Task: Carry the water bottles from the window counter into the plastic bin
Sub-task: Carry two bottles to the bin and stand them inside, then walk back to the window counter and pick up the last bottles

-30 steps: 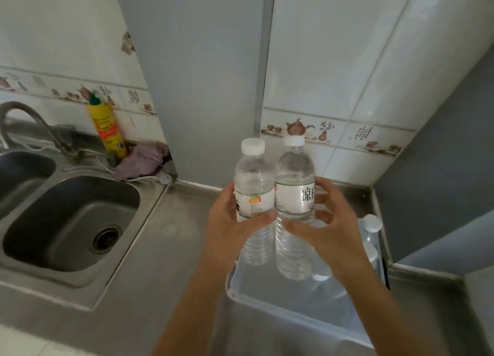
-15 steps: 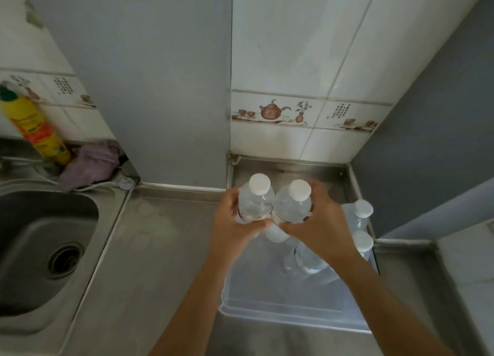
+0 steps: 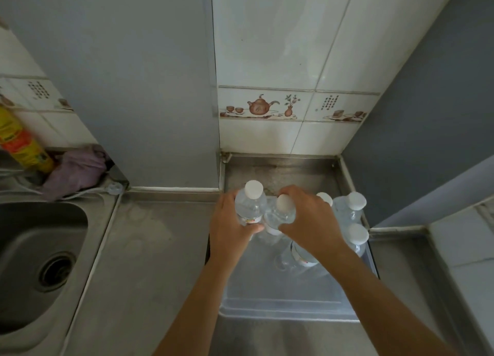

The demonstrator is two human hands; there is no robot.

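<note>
Two clear water bottles with white caps stand side by side inside the clear plastic bin (image 3: 283, 306), at its far left. My left hand (image 3: 230, 227) wraps the left bottle (image 3: 251, 207). My right hand (image 3: 307, 222) grips the right bottle (image 3: 280, 214) near its neck. Three more capped bottles stand along the bin's right side: one (image 3: 351, 208) at the back, one (image 3: 357, 239) nearer me, and one (image 3: 324, 196) mostly hidden behind my right hand. Whether the two held bottles rest on the bin floor is hidden.
The bin sits on a steel counter (image 3: 149, 248) in a tiled corner. A sink (image 3: 34, 262) lies to the left. Behind it are a yellow detergent bottle (image 3: 21, 144) and a purple cloth (image 3: 77, 168). A grey wall panel rises on the right.
Both hands have lowered the two bottles from chest height down into the bin's far left part. My view has tilted down and shifted right.
</note>
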